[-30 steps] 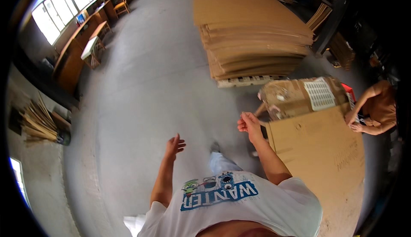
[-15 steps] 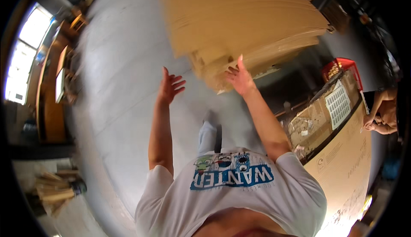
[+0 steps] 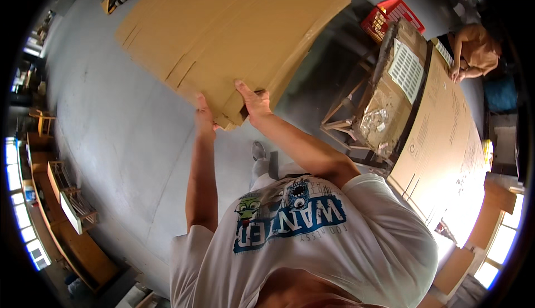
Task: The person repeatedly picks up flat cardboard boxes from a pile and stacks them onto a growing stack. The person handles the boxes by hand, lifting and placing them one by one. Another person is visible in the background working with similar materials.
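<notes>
A large brown cardboard sheet [image 3: 239, 27], with slits cut along its edges, stretches ahead of me. It seems to be the top one of several layers. At its near left corner, my left hand [image 3: 205, 117] grips the edge, thumb on top and the other fingers mostly hidden below. Farther right, my right hand [image 3: 255, 103] is closed on the near edge beside a dark gap, its thumb lying on the upper face.
To the right stands a table with a large printed cardboard panel [image 3: 440, 135], a worn carton piece [image 3: 384, 104] and a white label sheet [image 3: 407, 69]. Beyond are a red basket [image 3: 398, 10] and a co-worker [image 3: 473, 52]. A wooden bench [image 3: 61, 213] runs along the left.
Both hands were open and apart before the cardboard; now they are closed on its near edge. My view has turned right, and the co-worker and table show more fully.
</notes>
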`<state>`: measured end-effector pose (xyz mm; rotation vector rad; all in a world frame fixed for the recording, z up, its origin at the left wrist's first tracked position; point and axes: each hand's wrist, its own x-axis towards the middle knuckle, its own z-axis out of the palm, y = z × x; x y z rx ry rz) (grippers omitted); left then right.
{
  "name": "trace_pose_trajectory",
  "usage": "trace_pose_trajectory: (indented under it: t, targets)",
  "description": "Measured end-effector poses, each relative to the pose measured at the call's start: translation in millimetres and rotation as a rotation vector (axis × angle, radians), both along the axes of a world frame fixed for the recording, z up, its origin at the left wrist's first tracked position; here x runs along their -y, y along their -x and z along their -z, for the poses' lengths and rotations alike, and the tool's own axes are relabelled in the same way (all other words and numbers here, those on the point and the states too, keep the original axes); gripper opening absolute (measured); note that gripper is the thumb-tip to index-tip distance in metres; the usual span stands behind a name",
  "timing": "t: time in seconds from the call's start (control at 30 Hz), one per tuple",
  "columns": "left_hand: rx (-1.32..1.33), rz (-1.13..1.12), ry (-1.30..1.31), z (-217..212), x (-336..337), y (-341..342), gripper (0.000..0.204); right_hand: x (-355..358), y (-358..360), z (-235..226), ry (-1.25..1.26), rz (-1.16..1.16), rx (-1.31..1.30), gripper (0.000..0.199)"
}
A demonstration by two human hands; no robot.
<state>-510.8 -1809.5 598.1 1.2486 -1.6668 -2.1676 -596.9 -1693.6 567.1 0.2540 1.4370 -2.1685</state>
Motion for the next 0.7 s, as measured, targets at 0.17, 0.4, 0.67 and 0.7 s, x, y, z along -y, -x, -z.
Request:
trace_pose_trajectory:
  t: [0.17, 0.4, 0.67, 0.7]
  targets:
    - [-0.328, 0.054, -0.025, -1, -70, -1, 0.079, -72, 9, -33, 0.119, 0.033, 0.07, 0.075]
    - [-0.406, 0.65, -0.435, 55, -236, -48, 0.048, -313, 32, -9, 0.018, 0.0, 0.036, 0.054]
    - [0.084, -0.098, -0.696, 268, -138, -104, 0.044, -470, -7, 22, -0.027, 0.016, 0.022, 0.054]
    - [0.107, -0.14, -0.693, 286, -123, -104, 0.044, -476, -7, 41, -0.11, 0.087, 0.043, 0.054]
